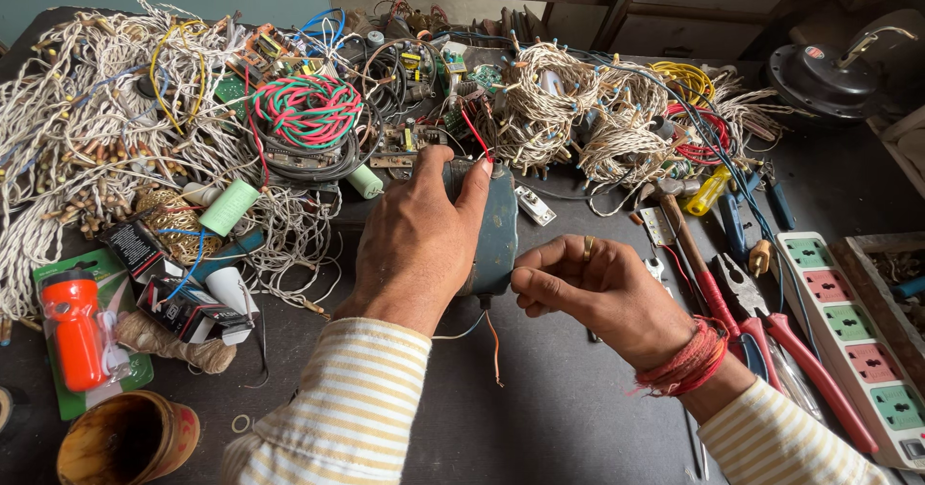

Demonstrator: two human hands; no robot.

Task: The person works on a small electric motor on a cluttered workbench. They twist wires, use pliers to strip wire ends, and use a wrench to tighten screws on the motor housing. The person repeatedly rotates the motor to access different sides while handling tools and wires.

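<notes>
My left hand [416, 239] lies over a dark teal motor-like housing [497, 235] in the middle of the dark bench, fingers wrapped on its top. My right hand [599, 290] sits just right of the housing with the fingers curled shut, pinching at something very thin that I cannot make out. It wears a ring and a red thread band at the wrist. Thin orange and blue wires [492, 342] trail from under the housing toward me.
Tangled white twisted wire [87, 129] and a red-green coil [306, 109] fill the back. Red-handled pliers [771, 336], a hammer [689, 244] and a power strip [853, 336] lie at right. An orange torch in its pack [75, 336] and a round tin [125, 442] sit left.
</notes>
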